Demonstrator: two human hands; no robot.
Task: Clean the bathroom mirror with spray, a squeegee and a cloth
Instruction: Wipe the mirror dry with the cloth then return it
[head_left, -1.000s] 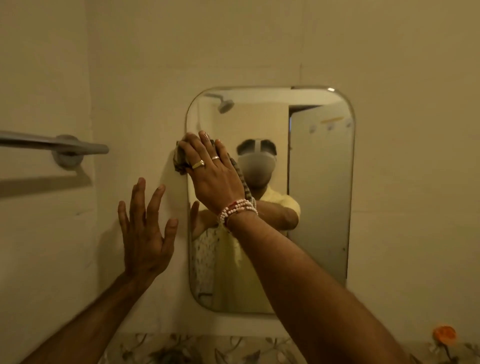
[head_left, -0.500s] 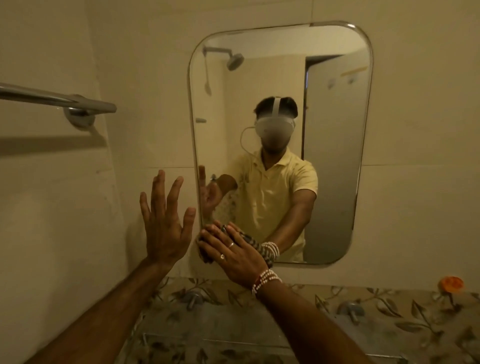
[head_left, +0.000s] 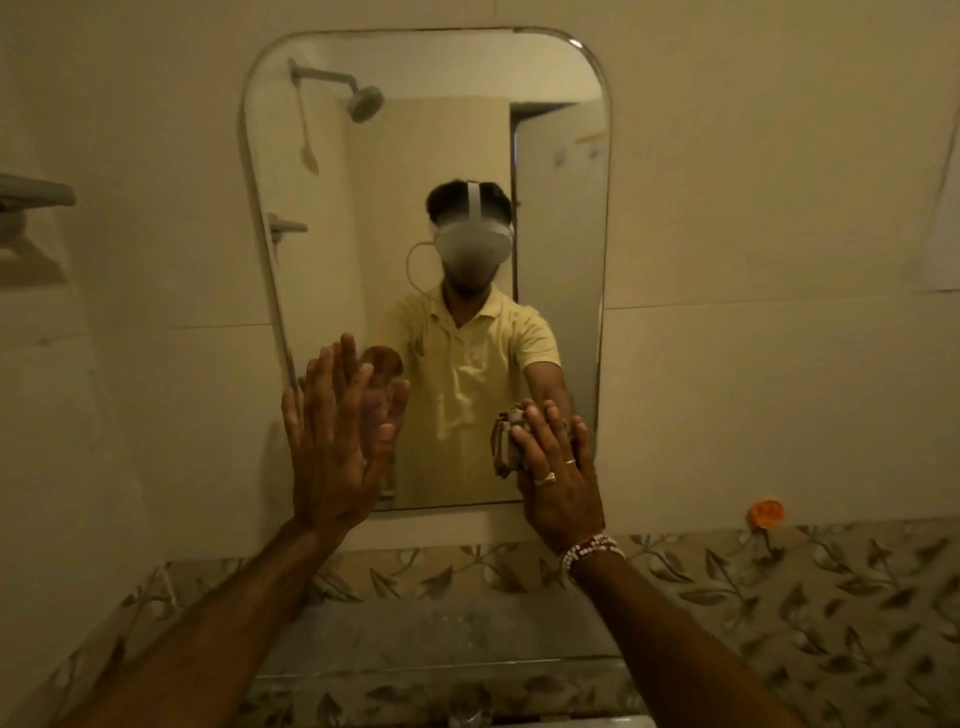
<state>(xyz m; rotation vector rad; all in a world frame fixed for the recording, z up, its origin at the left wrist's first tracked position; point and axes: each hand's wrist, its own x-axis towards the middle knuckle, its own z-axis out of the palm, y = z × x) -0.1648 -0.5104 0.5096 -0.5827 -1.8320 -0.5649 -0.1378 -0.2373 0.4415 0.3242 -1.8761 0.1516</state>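
Note:
A rounded rectangular mirror (head_left: 363, 218) hangs on the pale tiled wall. My right hand (head_left: 558, 483), with rings and a bead bracelet, presses a bunched grey cloth (head_left: 506, 441) against the mirror's lower right corner. Only the cloth's left part shows past my fingers. My left hand (head_left: 335, 441) is raised flat with fingers spread at the mirror's lower left edge and holds nothing. No spray bottle or squeegee is in view.
A metal towel bar (head_left: 31, 195) juts from the left wall. A band of leaf-patterned tiles (head_left: 779, 597) runs below the mirror, above a sink ledge (head_left: 431, 660). A small orange object (head_left: 764, 513) sticks on the wall at the right.
My right hand has swept the cloth from the mirror's upper left down to its lower left, then across to the lower right corner. My left hand shifted right onto the mirror's edge.

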